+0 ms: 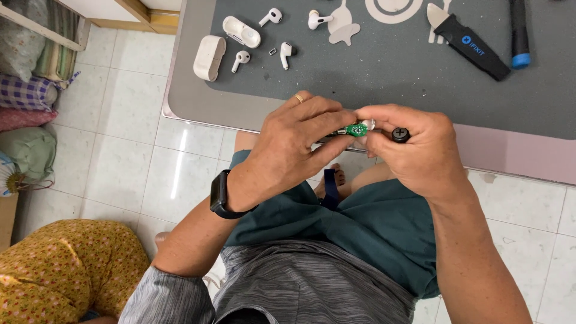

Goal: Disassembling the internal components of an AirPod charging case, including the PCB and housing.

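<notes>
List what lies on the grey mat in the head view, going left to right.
White case shell → open charging case → earbud → earbud → white pick → black pry tool → blue-tipped black handle.

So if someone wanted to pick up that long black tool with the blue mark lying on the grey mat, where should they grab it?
Probably around the black handle, across its narrow width and from above. It lies flat and slanted on the grey mat, with bare mat on both long sides, so fingers fit there. The pale blade end looks thin and flat, a poorer hold. The blue-tipped tool lies close by on its right.
</notes>
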